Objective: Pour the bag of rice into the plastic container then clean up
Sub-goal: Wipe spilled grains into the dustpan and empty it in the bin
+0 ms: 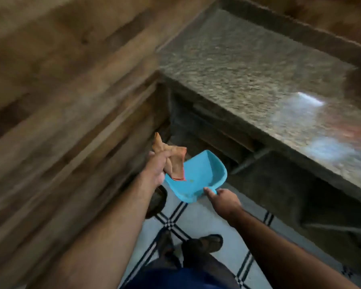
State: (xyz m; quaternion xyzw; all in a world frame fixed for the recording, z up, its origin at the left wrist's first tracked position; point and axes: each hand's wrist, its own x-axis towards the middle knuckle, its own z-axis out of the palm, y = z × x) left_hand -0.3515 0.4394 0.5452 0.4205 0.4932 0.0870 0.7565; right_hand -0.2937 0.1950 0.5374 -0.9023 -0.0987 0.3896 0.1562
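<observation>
My left hand grips a crumpled orange-brown cloth, held over the left side of a blue plastic dustpan. My right hand holds the dustpan by its handle at the near edge. The dustpan is raised above the floor, near the corner where a wooden cabinet meets the counter. A small yellowish speck lies inside the pan. No rice bag or plastic container is in view. The frame is motion-blurred.
A speckled granite counter fills the upper right, with dark shelves below it. Wooden cabinet fronts rise on the left. White floor tiles with black lines lie underneath, with my sandalled feet on them.
</observation>
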